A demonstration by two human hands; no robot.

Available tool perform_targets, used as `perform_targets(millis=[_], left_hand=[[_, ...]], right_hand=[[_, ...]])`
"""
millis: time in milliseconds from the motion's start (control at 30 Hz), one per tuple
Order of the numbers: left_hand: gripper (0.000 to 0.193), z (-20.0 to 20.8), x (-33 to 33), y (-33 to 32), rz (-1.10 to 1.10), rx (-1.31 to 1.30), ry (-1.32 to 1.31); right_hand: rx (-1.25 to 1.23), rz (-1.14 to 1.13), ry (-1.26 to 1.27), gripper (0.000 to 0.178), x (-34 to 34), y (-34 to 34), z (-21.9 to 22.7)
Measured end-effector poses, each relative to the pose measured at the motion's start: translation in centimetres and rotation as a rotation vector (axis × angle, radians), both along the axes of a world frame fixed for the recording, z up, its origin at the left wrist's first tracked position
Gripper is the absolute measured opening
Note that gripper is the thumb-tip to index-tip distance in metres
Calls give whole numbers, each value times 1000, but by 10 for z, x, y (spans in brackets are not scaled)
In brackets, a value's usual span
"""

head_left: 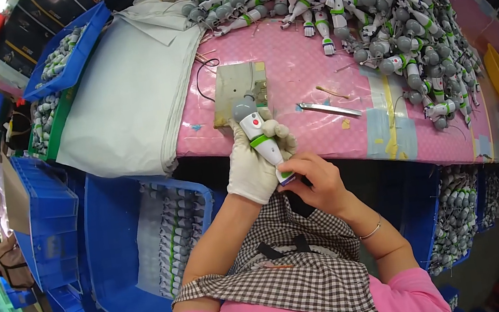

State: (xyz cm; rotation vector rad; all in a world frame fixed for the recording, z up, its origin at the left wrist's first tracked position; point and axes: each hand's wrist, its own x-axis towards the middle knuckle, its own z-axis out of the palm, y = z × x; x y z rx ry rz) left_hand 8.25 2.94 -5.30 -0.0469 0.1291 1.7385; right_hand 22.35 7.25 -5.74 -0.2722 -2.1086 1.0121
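A white toy arm [266,148] with a grey ball end, a green band and a red button lies across my left hand [250,167]. That hand wears a white glove, and its fingers wrap round the toy arm. My bare right hand [319,181] pinches the toy's narrow lower end, where a dark edge shows. Just beyond the grey ball stands a beige metal box [231,82] with a black cable running off to its left. A pair of metal tweezers [330,109] lies on the pink table covering to the right of my hands.
Many similar toy arms are heaped [369,5] at the table's far right. White sheets [132,89] cover its left part. A blue bin [105,240] with rows of toy parts stands below left, another blue bin [421,221] below right. A yellow basket [496,71] is at far right.
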Motion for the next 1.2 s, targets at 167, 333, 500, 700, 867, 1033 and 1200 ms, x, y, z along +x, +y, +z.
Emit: perform_targets(millis=[167,333,500,700,867,1033,1200], left_hand=[[56,20,1,-8,18,-280,162],[62,2,-18,-21,-90,-178,178],[70,2,-13,-32,-193,-270,237],[71,-8,2,-49,-244,-388,463],[64,-16,-2,-61,-198,-349,760],[29,6,1,-48,-222,-556,1188],[24,11,-18,-32,-38,-457,1081]], right_hand=[[146,43,41,40,2,-2,-7],[-126,72,53,11,8,20,4],[-1070,-85,14,31,-14,64,23],[-1343,-53,344,31,-36,72,7],[-1373,-88,213,25,-40,63,14],[-879,-74,-5,17,-47,78,-2],[-358,-107,-177,19,-69,98,-15]])
